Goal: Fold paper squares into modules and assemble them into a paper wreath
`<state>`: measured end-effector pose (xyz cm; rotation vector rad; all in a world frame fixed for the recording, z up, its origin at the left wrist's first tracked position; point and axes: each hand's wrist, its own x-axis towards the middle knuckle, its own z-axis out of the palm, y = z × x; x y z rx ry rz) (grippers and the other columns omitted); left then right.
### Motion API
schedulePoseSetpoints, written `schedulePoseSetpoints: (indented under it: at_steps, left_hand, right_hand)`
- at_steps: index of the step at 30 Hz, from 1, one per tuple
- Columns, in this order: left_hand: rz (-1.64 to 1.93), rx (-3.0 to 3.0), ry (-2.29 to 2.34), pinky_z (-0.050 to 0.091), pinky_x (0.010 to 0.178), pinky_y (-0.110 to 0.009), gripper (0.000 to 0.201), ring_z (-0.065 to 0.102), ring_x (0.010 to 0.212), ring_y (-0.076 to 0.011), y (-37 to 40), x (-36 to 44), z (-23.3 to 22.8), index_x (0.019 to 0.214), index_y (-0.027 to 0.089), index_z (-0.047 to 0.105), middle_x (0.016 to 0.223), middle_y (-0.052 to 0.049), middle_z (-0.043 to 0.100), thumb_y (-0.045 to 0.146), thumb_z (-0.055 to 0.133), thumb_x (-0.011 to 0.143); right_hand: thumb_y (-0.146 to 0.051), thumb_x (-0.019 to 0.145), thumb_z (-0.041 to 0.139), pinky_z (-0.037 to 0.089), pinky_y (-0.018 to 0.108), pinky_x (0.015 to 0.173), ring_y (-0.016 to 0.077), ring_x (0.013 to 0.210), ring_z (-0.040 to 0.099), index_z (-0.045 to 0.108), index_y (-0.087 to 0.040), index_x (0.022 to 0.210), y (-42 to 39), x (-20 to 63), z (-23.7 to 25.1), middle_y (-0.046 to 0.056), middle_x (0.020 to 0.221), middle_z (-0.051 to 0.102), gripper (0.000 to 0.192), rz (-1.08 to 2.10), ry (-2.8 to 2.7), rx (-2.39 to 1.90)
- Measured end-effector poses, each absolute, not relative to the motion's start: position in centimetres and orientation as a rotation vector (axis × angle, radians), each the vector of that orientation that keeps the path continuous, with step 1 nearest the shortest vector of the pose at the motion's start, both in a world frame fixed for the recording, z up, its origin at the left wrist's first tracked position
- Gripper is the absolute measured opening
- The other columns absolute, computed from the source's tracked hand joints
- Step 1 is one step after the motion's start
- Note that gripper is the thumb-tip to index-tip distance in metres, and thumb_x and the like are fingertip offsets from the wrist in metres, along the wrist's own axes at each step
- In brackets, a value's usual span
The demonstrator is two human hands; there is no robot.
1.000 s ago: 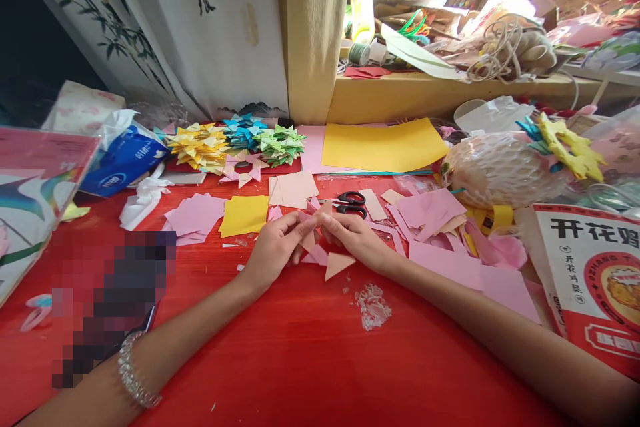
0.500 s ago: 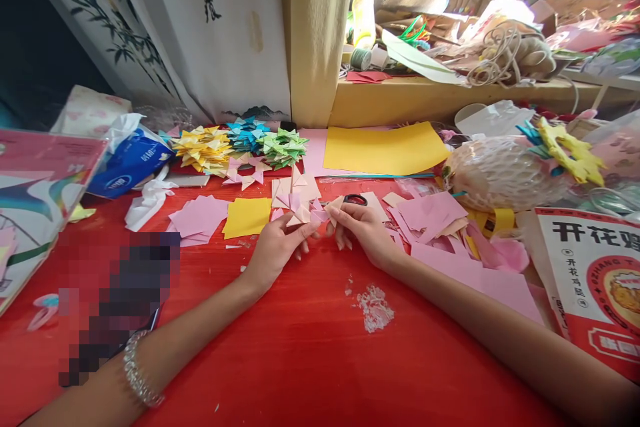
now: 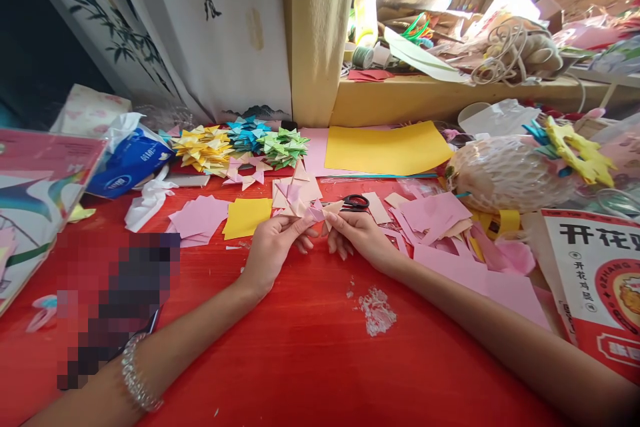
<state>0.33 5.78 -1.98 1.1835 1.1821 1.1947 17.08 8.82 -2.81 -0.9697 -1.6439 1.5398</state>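
My left hand (image 3: 273, 247) pinches a pink and peach folded paper star (image 3: 297, 197) by its lower edge, holding it upright above the red table (image 3: 300, 347). My right hand (image 3: 357, 233) grips a small peach folded paper triangle (image 3: 332, 208) and presses its tip against the star's right side. Both hands rest close together on the table. Black scissors (image 3: 356, 201) lie just behind my right hand.
Yellow (image 3: 203, 147), blue (image 3: 245, 132) and green (image 3: 283, 145) folded star piles sit at the back. Pink paper squares (image 3: 197, 219) and a yellow square (image 3: 246, 216) lie left; pink scraps (image 3: 435, 213) right. A tissue pack (image 3: 127, 160), a netted bundle (image 3: 505, 170) and a box (image 3: 595, 273) flank them.
Both hands lifted folded pieces off the table. The loose peach triangle that lay on the table is gone from there, and the star now stands raised between my fingers.
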Motion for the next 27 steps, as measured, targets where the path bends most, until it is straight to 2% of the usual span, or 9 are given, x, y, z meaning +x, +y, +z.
schedulePoseSetpoints:
  at_steps: [7,13,18,23,25,27]
  left_hand:
    - [1.145,1.254,1.134,0.045,0.051,-0.021,0.024,0.055,0.053,-0.0097,5.85,0.36,-1.95,0.07,0.012,0.067,0.066,-0.002,0.066,0.034,0.061,0.079]
    - [1.158,1.255,1.178,0.045,0.051,-0.021,0.024,0.054,0.054,-0.0103,5.8,0.5,-1.77,0.073,0.012,0.063,0.067,-0.002,0.064,0.036,0.062,0.078]
    - [1.172,1.286,1.169,0.045,0.051,-0.021,0.023,0.055,0.058,-0.0106,5.89,0.48,-1.93,0.083,0.016,0.057,0.074,0.0,0.061,0.039,0.058,0.081]
    - [1.221,1.301,1.178,0.044,0.053,-0.019,0.018,0.051,0.059,-0.0093,5.76,0.52,-1.81,0.082,0.018,0.054,0.063,0.004,0.054,0.036,0.057,0.081]
    - [1.283,1.245,1.15,0.044,0.052,-0.019,0.017,0.051,0.058,-0.0091,5.77,0.47,-1.77,0.08,0.018,0.053,0.063,0.004,0.054,0.034,0.059,0.08]
    - [1.339,1.152,1.137,0.043,0.049,-0.018,0.018,0.051,0.055,-0.0087,5.84,0.38,-1.77,0.082,0.018,0.052,0.064,0.004,0.054,0.033,0.061,0.078]
  right_hand:
    - [-0.049,0.087,0.045,0.036,0.019,0.041,0.0063,0.037,0.048,0.052,-0.015,0.069,8.58,17.12,-2.51,-0.001,0.052,0.059,0.039,1.581,-1.71,-0.883]
    - [-0.049,0.088,0.044,0.033,0.02,0.041,0.0068,0.039,0.049,0.051,-0.016,0.069,8.55,17.12,-2.55,0.0,0.06,0.061,0.038,1.477,-1.605,-0.975]
    - [-0.052,0.088,0.041,0.038,0.023,0.048,0.009,0.046,0.049,0.06,-0.015,0.066,8.69,17.04,-2.56,0.003,0.061,0.061,0.047,1.471,-1.809,-0.976]
    - [-0.048,0.089,0.042,0.041,0.024,0.06,0.0114,0.058,0.054,0.066,-0.014,0.067,8.47,17.07,-2.16,0.004,0.064,0.064,0.047,1.361,-2.117,-0.909]
    - [-0.048,0.086,0.048,0.04,0.023,0.058,0.011,0.058,0.054,0.065,-0.014,0.066,8.4,17.08,-2.13,0.003,0.062,0.063,0.043,1.399,-2.076,-0.912]
    - [-0.05,0.084,0.05,0.037,0.021,0.049,0.0088,0.05,0.05,0.061,-0.014,0.062,8.52,17.13,-2.29,0.001,0.056,0.057,0.043,1.458,-1.885,-0.96]
